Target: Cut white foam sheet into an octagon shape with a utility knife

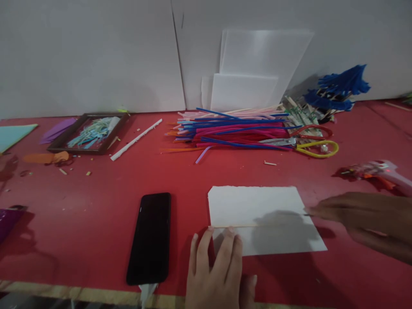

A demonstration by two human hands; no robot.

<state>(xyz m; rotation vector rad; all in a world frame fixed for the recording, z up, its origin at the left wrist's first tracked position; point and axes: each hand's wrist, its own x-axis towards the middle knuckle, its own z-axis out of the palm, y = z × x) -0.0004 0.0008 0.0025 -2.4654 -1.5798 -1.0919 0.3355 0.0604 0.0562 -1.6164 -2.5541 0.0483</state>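
Head view: the white sheet (257, 201) lies flat on the red bench (106, 231), probably light and easily creased, best taken by its outer edges. It looks plain and matte, with a slightly ragged top edge and a clipped upper-left corner. Across it runs a pale thin stick (246, 226), likely stiff but snappable, best pinched near an end. On the sheet's lower left, the left hand (214, 274) has its grip released, fingers spread and pressing down. At its right edge is the right hand (373, 214); whether that grip is clenched on anything, I cannot tell. Left of the sheet lies a black phone (150, 238); beyond it, fuzzy coloured stems (238, 128) and scissors (317, 149).
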